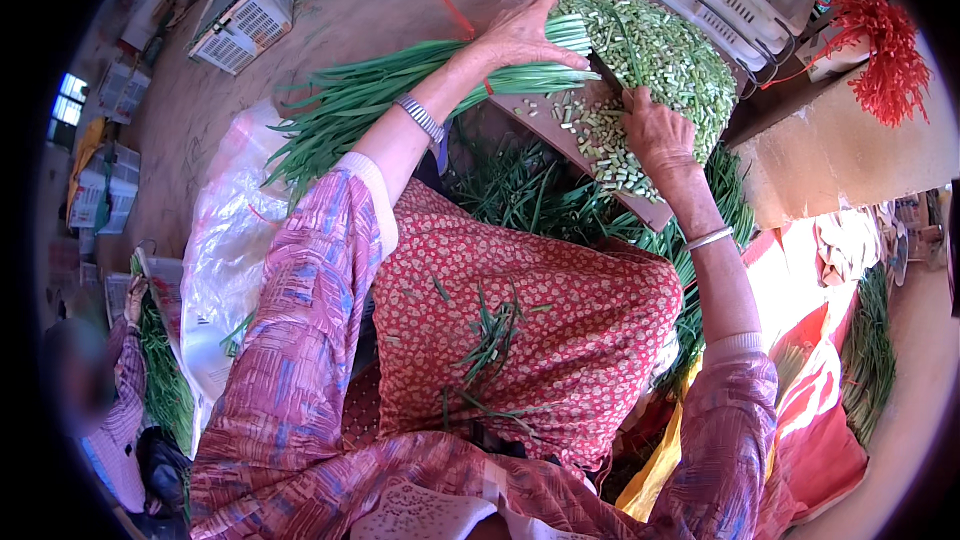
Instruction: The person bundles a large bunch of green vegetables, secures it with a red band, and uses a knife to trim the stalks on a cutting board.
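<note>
My left hand (pixel 518 40) is wrapped over a tied bundle of garlic chives (pixel 395 85), thumb and fingers gripping it near the pale stem ends. The long green leaves fan out leftward past the board's edge. A knife (pixel 606 74) with a dark blade is in my right hand (pixel 658 130), fingers closed round its handle, most of which they hide. Its blade stands beside the trimmed ends. Under both hands lies a brown cutting board (pixel 532 112). Chopped stem pieces (pixel 680 60) are heaped on its right side and scattered toward its near edge.
Loose greens (pixel 520 180) lie below the board, beyond my red flowered apron (pixel 520 310). Stacked white crates (pixel 710 0) stand at the far right, near red ties (pixel 880 50). A plastic sack (pixel 235 200) lies left. Another person (pixel 115 390) sits at the left edge.
</note>
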### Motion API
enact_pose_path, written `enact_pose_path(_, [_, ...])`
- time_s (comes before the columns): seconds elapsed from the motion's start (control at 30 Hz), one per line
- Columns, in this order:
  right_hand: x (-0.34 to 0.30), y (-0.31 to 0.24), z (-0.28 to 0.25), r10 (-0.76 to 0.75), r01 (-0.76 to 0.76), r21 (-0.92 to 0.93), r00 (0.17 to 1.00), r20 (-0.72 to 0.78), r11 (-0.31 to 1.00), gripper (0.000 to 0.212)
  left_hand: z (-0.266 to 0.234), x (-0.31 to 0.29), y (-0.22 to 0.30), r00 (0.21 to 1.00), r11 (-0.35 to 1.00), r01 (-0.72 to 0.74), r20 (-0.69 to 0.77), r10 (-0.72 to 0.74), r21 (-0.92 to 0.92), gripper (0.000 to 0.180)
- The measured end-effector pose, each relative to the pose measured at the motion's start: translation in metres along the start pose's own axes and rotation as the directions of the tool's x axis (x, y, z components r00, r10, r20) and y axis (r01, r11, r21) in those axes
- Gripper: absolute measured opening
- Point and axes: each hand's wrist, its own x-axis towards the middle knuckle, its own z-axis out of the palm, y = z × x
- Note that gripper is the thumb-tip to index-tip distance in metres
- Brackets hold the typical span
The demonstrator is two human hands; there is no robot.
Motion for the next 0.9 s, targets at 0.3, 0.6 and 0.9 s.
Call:
enact_pose_path(0.3, [0.061, -0.093, -0.035, -0.591, 0.497, -0.349, 0.765, -0.255, 0.795, 0.096, -0.038, -0.082, 0.038, 0.781, 0.465, -0.110, -0.366, -0.506, -0.878, 0.048])
enact_pose_path(0.6, [0.071, -0.149, -0.056, -0.628, 0.623, -0.204, 0.777, 0.047, 0.755, 0.093, 0.041, -0.193, 0.054, 0.795, -0.381, 0.142, 0.335, -0.506, -0.913, 0.072])
enact_pose_path(0.9, [-0.018, -0.128, -0.102, -0.621, 0.601, 0.157, 0.751, 0.223, 0.784, 0.096, 0.008, -0.171, 0.059, 0.732, -0.701, -0.460, 0.214, -0.647, -0.546, 0.082])
